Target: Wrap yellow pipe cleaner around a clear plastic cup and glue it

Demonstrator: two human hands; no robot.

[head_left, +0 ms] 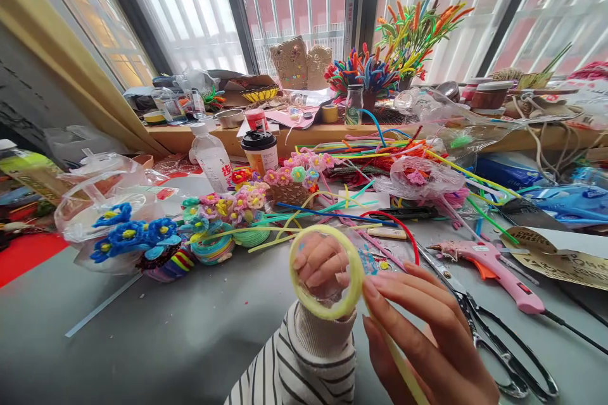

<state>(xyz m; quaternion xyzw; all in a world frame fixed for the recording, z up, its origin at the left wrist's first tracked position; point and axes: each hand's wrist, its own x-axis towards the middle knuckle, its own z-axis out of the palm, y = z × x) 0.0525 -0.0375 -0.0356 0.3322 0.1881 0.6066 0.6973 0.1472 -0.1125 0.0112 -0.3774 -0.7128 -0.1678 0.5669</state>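
Note:
In front of me is a round transparent plastic piece, its rim wrapped by a pale yellow pipe cleaner [352,296]. My left hand [320,261], at the end of a striped sleeve, shows through the ring; its curled fingers grip the plastic piece from behind. At the ring's right side my right hand [427,323] pinches the loose length of the same pipe cleaner, which trails down past the palm. Whether the plastic is a cup or just a ring I cannot tell. Scissors [510,342] lie right of my right hand, below a pink glue gun [498,272].
Left on the grey table stand small pots with blue pipe-cleaner flowers [137,237] and pink flowers [237,202]. Behind are a water bottle [211,158], a lidded paper cup [259,155] and loose pipe cleaners [370,152]. The windowsill [180,136] holds jars and a colourful bouquet [418,31].

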